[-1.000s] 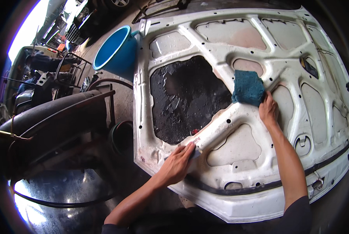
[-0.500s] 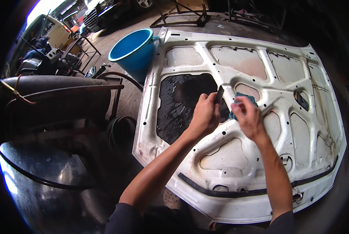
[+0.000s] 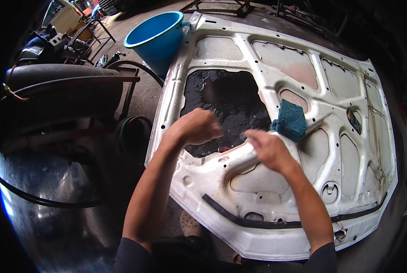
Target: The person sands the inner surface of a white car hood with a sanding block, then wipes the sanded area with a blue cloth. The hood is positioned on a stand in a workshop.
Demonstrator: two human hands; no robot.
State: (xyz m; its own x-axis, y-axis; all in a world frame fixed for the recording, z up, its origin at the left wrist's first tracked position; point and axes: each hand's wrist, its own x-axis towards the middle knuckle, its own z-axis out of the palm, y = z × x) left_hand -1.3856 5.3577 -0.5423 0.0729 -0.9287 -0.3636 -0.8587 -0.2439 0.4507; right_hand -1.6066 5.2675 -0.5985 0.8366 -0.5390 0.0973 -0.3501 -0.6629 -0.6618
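Note:
The white car hood (image 3: 189, 166) lies with its ribbed underside up in front of me. My left hand (image 3: 196, 127) is closed and blurred over the lower left of the hood's large black patch (image 3: 230, 100); what it holds is lost against the dark. To its right, my right hand (image 3: 271, 150) is above the white rib at the patch's lower edge, fingers loosely bent and apart, with nothing visible in them. A folded teal cloth (image 3: 290, 120) rests on the ribs just beyond my right hand. A small red spot (image 3: 224, 149) shows at the patch's near edge.
A blue bucket (image 3: 155, 38) stands against the hood's far left corner. A large dark curved metal piece (image 3: 71, 91) and a shiny dark panel (image 3: 44, 177) fill the left side. Metal frames (image 3: 217, 7) are on the floor behind. A perforated shoe (image 3: 189, 225) shows below.
My left hand has moved left and nearer to me, and its dark flat tool no longer shows. My right hand has come away from the teal cloth, down and left. The view has shifted.

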